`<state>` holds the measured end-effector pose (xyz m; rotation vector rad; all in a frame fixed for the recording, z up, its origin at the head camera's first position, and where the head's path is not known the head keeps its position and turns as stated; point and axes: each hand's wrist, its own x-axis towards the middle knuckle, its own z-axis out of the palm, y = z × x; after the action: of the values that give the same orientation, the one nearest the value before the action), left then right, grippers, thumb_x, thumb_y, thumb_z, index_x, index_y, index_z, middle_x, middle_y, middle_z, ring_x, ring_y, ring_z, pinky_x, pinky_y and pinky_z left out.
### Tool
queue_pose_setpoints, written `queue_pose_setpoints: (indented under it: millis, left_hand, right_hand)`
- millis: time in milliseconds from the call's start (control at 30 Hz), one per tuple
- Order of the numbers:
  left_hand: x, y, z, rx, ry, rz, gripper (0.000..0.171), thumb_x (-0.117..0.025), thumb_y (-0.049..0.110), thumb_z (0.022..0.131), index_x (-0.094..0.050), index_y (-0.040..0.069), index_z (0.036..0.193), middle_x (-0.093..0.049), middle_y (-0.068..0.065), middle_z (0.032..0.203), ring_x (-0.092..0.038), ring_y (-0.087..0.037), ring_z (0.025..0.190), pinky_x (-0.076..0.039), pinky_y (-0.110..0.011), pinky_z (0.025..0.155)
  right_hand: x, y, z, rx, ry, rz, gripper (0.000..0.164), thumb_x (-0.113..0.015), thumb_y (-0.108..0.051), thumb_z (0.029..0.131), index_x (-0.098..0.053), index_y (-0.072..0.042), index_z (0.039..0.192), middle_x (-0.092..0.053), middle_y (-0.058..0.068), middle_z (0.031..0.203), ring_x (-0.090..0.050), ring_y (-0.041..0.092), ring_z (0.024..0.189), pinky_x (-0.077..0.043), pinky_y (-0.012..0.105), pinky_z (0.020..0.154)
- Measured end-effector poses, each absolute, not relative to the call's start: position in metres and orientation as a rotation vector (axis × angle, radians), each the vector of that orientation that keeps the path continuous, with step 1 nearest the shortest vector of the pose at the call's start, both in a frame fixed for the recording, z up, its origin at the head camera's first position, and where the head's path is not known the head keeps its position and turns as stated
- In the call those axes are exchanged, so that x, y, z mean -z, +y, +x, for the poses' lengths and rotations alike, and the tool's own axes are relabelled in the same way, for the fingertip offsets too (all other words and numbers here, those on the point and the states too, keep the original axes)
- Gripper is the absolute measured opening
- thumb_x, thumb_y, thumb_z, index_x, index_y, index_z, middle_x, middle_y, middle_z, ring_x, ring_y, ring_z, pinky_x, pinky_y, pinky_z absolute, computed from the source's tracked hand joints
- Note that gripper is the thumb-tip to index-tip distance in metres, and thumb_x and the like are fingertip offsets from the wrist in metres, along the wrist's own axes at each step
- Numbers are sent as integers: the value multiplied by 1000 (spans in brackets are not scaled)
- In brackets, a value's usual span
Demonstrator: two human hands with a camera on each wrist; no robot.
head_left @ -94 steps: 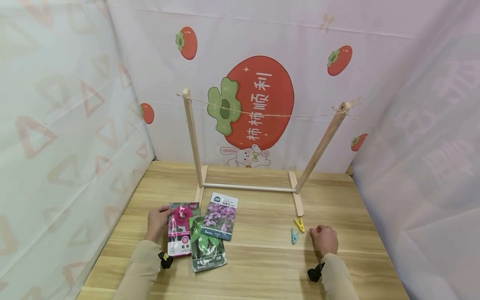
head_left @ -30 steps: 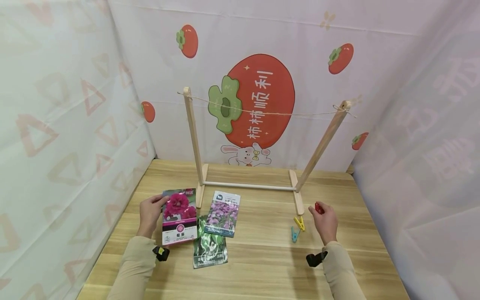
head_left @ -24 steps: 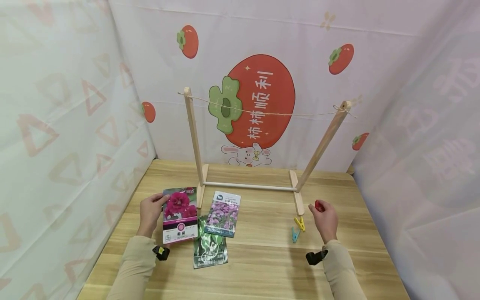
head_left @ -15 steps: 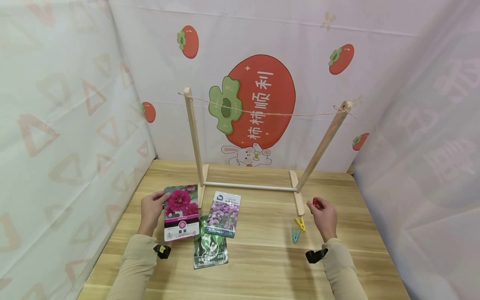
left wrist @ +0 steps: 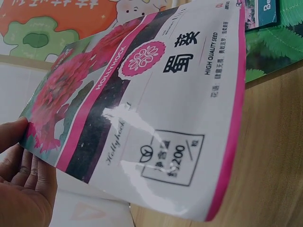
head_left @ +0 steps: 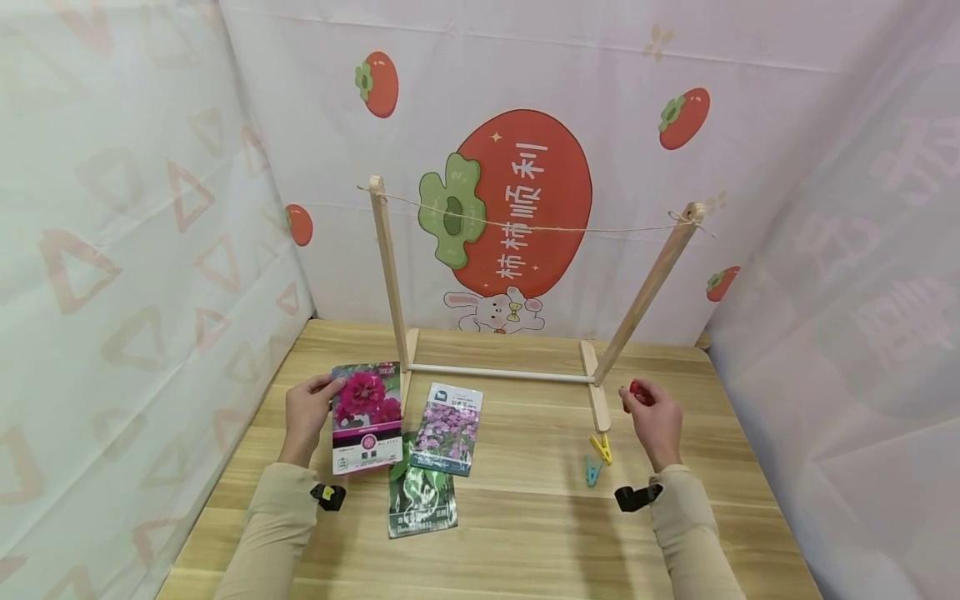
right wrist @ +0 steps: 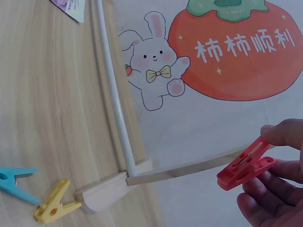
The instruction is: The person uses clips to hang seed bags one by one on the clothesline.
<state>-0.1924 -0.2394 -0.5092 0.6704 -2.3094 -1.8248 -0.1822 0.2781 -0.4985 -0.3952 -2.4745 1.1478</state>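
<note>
My left hand [head_left: 306, 417] pinches the upper left edge of a hollyhock seed packet [head_left: 366, 421], raised above the table. Its pink flower picture faces up, and "HOLLYHOCK" reads clearly on the packet in the left wrist view. On the right, my right hand [head_left: 656, 421] holds a red clothespin [right wrist: 246, 163] between thumb and fingers, clear of the table. A yellow clothespin [head_left: 602, 448] and a blue clothespin [head_left: 592, 471] lie on the wood just left of that hand. A purple-flower seed packet [head_left: 447, 429] overlaps a green-leaf seed packet [head_left: 422, 504] near the middle.
Behind the packets stands a wooden frame [head_left: 651, 283] with two uprights and a white crossbar [head_left: 498, 373]. A thin string [head_left: 555, 228] is tied between the upright tops. Printed cloth walls [head_left: 630, 275] enclose the table [head_left: 525, 542] at back and sides.
My left hand has lifted the hollyhock packet off the green one and moved it slightly up and right. My right hand has risen from the table with the red clothespin.
</note>
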Motion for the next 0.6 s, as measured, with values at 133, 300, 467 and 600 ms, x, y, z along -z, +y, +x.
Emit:
queue_pose_setpoints:
  millis: [133,300,467,600]
  left_hand:
    - [508,-238,-195,1822,-2306,655,46,-66,28,94,-61,-3,127,-61,-22,126,-56,9,75,-52,-11,67]
    - [506,-238,-198,1807,-2305,641,45,-66,27,94,-61,-3,126,-62,-22,125,-56,8,76,-52,-12,67]
    - [502,-237,-201,1810,-2292,631,43,-66,26,94,-62,-2,125,-62,-22,125,-58,7,76,-52,-12,67]
    - [495,-236,-206,1788,-2312,577,42,-66,28,94,-64,-1,124,-63,-20,125,-57,7,77,-52,-12,67]
  right_hand:
    - [493,276,-183,-1182,-2446,-385,33,-73,-18,87,-69,5,111,-69,22,95,-49,-3,70,-37,2,59]
    - [487,272,-184,-1199,-2430,-368,33,-73,-18,87,-69,5,112,-68,22,96,-46,-11,70,-37,2,60]
    - [481,269,-185,-1216,-2388,-321,32,-73,-15,87,-68,6,111,-68,24,97,-45,-14,70,-37,0,61]
    - [475,266,-187,-1225,-2323,-272,29,-73,-11,86,-69,7,108,-67,23,95,-45,-16,70,-37,-1,62]
